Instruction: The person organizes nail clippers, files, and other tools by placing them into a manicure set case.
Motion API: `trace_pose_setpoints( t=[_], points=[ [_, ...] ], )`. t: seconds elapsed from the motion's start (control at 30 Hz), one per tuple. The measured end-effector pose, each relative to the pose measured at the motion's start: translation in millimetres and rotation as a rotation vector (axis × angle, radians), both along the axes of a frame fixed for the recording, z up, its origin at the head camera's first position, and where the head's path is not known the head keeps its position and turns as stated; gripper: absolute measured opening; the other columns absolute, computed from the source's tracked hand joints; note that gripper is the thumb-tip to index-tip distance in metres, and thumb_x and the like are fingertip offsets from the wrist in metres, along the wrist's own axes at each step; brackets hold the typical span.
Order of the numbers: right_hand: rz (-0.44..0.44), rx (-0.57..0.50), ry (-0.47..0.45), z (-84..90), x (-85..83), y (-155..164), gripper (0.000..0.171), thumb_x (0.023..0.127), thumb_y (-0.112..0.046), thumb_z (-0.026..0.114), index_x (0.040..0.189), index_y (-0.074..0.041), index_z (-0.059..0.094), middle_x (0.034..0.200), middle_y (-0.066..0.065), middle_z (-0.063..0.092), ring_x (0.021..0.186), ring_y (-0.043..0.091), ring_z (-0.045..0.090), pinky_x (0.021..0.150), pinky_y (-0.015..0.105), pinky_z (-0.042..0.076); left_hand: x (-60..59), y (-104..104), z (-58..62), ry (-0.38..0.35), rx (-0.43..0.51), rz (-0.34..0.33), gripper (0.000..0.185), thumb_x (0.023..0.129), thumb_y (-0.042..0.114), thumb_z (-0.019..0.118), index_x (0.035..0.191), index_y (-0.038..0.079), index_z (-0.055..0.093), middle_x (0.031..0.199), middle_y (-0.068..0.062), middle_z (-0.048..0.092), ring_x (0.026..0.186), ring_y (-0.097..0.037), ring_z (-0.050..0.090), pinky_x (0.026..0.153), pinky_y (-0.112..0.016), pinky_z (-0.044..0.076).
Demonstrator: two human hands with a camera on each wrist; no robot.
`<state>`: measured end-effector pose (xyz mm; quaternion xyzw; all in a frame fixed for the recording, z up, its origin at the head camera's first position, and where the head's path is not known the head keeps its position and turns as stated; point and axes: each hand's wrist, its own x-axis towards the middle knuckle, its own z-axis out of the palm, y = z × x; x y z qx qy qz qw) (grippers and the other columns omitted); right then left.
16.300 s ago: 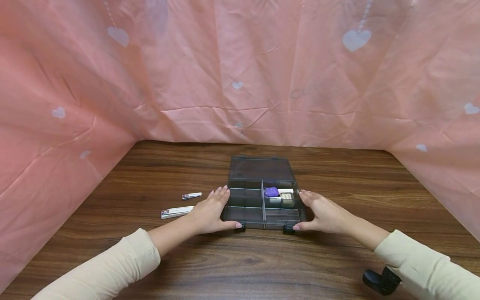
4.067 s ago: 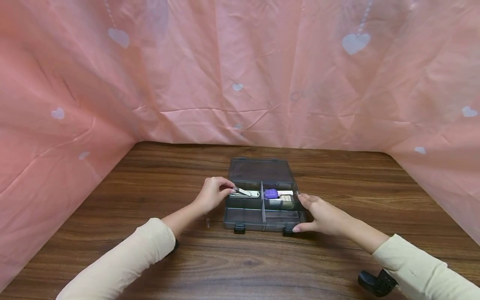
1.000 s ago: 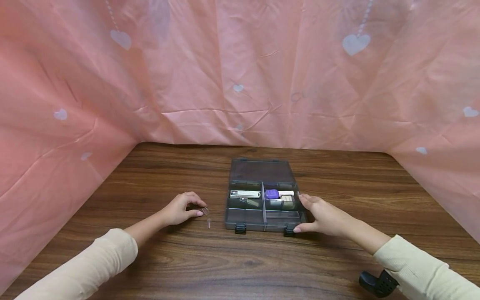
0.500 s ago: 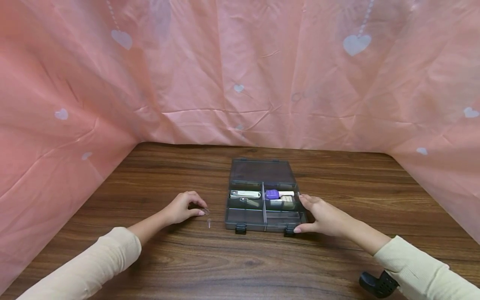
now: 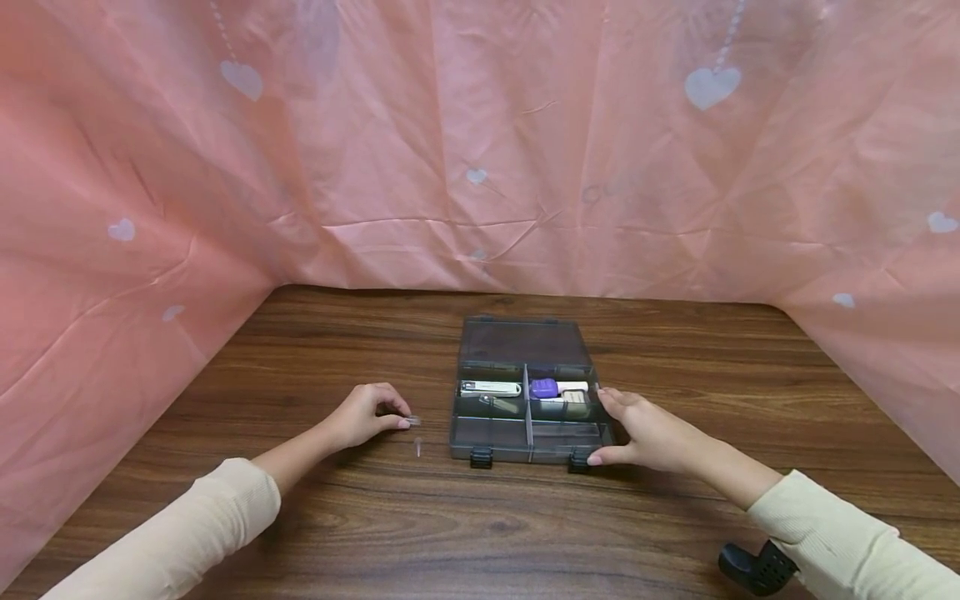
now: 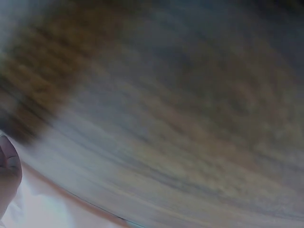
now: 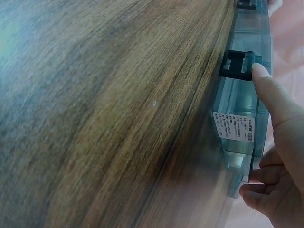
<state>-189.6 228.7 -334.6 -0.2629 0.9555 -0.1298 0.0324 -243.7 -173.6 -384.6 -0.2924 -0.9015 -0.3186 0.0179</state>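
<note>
My left hand [image 5: 370, 419] pinches a small clear piece [image 5: 413, 421], seemingly a nail tip, between thumb and fingers just above the table. Another clear nail tip [image 5: 418, 447] lies beside it. A dark see-through compartment box [image 5: 487, 452] stands with its lid [image 5: 519, 341] folded back. My right hand [image 5: 643, 426] holds its right front corner, thumb by a latch [image 7: 238, 65] and fingers along the side. In the left middle compartment lie a large nail clipper [image 5: 491, 388] and a small nail clipper [image 5: 501, 405]. A purple nail polish bottle [image 5: 543, 389] and a beige bottle [image 5: 575, 398] lie in the right one.
The wooden table [image 5: 480, 533] is bounded by a pink curtain [image 5: 510, 150] at the back and sides. A black device [image 5: 757, 568] sits beneath the right sleeve. The left wrist view is blurred, showing mostly wood and a bit of the hand.
Both nail clippers, earlier on the table, now lie in the box. From there my left hand moved left and took hold of a clear nail tip. My right hand stayed put.
</note>
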Motion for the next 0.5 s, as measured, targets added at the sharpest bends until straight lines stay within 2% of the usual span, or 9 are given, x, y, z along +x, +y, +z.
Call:
trace_pose_setpoints(
  t=[0.17, 0.5],
  points=[
    [-0.003, 0.006, 0.001, -0.2, -1.0, -0.1, 0.096, 0.074, -0.057, 0.066, 0.130, 0.016, 0.041, 0.135, 0.035, 0.041, 0.125, 0.049, 0.040, 0.098, 0.056, 0.039, 3.1, 3.5, 3.4, 0.024, 0.034, 0.010, 0.008, 0.077, 0.010, 0.073, 0.082, 0.005, 0.072, 0.082, -0.005, 0.069, 0.072, -0.003, 0.052, 0.062, -0.020, 0.045],
    [0.004, 0.006, 0.021, -2.0, -1.3, 0.5, 0.095, 0.074, -0.056, 0.067, 0.129, 0.017, 0.042, 0.133, 0.036, 0.042, 0.124, 0.050, 0.041, 0.098, 0.057, 0.038, 5.2, 16.2, 12.3, 0.027, 0.129, 0.046, 0.008, 0.076, 0.008, 0.074, 0.082, 0.004, 0.072, 0.080, -0.005, 0.069, 0.071, -0.002, 0.057, 0.064, -0.019, 0.051]
  ],
)
